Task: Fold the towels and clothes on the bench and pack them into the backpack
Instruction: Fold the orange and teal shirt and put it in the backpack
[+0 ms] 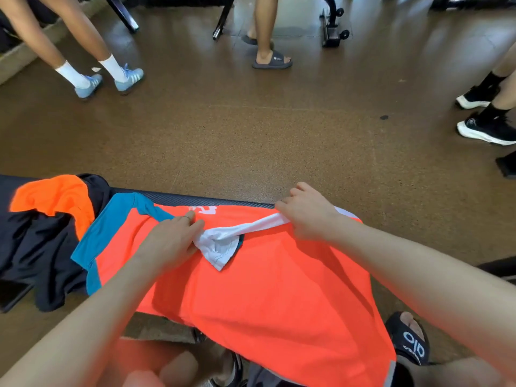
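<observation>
Folding is being started: a white cloth (223, 241) is being pinched at each end by the left hand (173, 241) and right hand (307, 213) over an orange shirt (251, 289) covering the bench (195, 199); dark clothes (33, 247) are lying unfolded, no backpack being shown.

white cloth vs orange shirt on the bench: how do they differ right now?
The white cloth is small, bunched and stretched between left hand and right hand; the orange shirt is large, spread flat, hanging over the bench edge, not gripped. The white cloth lies on top of the orange shirt.
</observation>
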Available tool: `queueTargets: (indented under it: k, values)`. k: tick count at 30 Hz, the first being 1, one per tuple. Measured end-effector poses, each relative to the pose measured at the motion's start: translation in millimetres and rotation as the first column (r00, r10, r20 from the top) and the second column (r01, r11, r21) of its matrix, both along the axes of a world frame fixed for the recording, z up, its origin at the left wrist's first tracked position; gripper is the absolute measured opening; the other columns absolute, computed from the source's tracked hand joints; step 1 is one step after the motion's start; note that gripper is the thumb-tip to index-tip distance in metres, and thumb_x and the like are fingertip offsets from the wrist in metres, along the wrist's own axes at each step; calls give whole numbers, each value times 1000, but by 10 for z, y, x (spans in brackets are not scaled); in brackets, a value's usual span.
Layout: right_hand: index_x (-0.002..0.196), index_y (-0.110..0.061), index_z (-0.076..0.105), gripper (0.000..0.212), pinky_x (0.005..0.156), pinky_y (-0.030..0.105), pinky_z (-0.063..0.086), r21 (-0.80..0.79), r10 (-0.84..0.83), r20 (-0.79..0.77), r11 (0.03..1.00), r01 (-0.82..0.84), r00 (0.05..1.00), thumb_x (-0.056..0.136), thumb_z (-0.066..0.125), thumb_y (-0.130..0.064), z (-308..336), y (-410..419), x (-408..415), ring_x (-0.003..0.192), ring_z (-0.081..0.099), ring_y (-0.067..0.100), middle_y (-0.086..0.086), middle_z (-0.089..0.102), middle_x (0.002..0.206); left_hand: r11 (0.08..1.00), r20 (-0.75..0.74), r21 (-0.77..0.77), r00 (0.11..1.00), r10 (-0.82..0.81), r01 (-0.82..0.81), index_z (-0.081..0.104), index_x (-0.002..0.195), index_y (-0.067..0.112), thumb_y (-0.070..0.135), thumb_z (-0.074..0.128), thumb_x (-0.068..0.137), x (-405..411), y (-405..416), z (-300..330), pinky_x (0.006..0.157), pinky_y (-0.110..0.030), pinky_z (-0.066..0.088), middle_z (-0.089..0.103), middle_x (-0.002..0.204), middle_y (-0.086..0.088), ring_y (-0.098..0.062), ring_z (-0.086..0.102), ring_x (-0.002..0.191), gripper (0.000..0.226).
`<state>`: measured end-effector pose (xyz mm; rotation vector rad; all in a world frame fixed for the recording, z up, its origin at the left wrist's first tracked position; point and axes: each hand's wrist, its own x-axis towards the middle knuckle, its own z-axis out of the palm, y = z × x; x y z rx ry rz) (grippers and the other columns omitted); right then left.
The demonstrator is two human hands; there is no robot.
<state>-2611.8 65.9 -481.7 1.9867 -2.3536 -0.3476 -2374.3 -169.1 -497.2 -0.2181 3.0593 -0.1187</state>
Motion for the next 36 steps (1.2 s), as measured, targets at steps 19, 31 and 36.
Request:
queueTargets:
  k: [19,31,36]
  values:
    - [94,-18,59,10,63,35,41,4,-470,262,874,486,843,86,55,-21,-15,690,-647,93,65,36,11,69,96,917,-146,177,912,382,-356,35,93,17,7,52,86,-531,-155,413,62,-47,44,50,85,-8,-43,59,79,21]
    - [81,-15,57,23,64,36,26,-119,-532,-91,845,521,842,68,75,-21,235,1222,-630,79,62,33,10,66,69,891,-138,150,884,448,-428,41,92,14,14,62,87,-432,-13,337,55,-43,39,35,92,-8,-44,57,69,21]
    - [75,-15,52,25,59,37,29,-243,-503,-13,840,485,864,60,72,-11,1,1683,-211,60,57,34,8,57,59,904,-66,121,905,420,-411,49,98,5,21,71,88,-293,90,207,54,-43,37,39,101,-15,-45,60,71,29]
